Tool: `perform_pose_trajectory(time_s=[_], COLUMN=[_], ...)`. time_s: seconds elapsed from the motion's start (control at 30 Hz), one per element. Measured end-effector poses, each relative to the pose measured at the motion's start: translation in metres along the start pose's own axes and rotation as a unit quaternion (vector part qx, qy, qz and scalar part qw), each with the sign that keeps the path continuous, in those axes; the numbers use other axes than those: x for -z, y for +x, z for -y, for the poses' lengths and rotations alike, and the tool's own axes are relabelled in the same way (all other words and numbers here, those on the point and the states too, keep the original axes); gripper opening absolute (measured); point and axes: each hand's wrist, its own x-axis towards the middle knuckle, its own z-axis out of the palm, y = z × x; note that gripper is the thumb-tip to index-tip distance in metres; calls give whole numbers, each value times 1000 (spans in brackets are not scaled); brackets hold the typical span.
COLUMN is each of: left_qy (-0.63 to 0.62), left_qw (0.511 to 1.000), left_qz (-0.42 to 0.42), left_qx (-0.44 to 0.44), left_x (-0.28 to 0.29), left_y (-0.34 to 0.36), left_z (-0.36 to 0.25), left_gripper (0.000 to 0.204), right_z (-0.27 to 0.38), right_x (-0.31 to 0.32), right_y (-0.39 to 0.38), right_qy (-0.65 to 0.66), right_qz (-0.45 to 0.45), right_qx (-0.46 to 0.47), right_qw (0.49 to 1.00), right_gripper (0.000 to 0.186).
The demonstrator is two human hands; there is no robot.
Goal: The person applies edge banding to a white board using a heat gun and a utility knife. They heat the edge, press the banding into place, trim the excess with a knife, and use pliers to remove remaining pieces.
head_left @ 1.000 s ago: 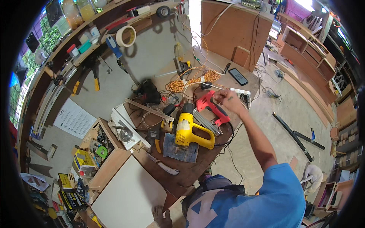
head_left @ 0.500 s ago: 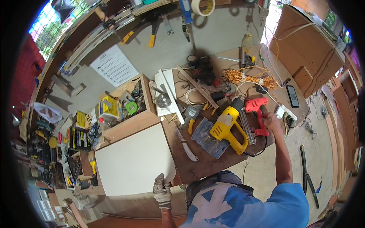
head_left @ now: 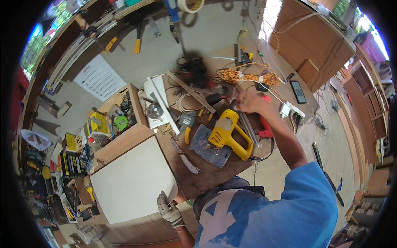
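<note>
My gloved left hand grips the near right edge of a white board on the workbench. My bare right hand has curled fingers just above the nozzle of the yellow heat gun; what they hold is hidden. Under my right arm is a red power tool, partly covered. A long silver strip lies between the two tools. A knife with a pale handle, a grey-and-yellow hand tool and a worn grey sheet lie left of the heat gun.
A wooden box of small items and cluttered tools stand left. Coiled orange cord, a phone and a power strip are at the back right. A wooden cabinet stands behind, with long boards at right.
My right hand has moved up and left from the red tool's handle toward the heat gun's nozzle. My left hand stays at the white board's edge. The view has shifted.
</note>
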Motion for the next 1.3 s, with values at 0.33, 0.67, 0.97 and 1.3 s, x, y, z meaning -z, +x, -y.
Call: perform_pose_trajectory(time_s=[0.33, 0.67, 0.97, 1.3], left_qy=[119, -39, -349, -219], left_qw=[986, 887, 743, 840], left_qz=[-108, -364, -143, -280], left_qx=[-43, 283, 554, 410], left_x=[-7, -77, -126, -102], left_y=[-7, -30, -55, -23], left_z=[18, 38, 71, 20], left_gripper=[60, 39, 39, 84], right_z=[80, 110, 108, 154], right_x=[-139, -194, -186, -266], right_y=[-101, -88, -32, -61], right_qy=[279, 299, 238, 43], right_qz=[10, 2, 14, 39], right_qx=[257, 345, 445, 687], right_qw=[925, 890, 863, 724], right_gripper=[11, 20, 31, 41])
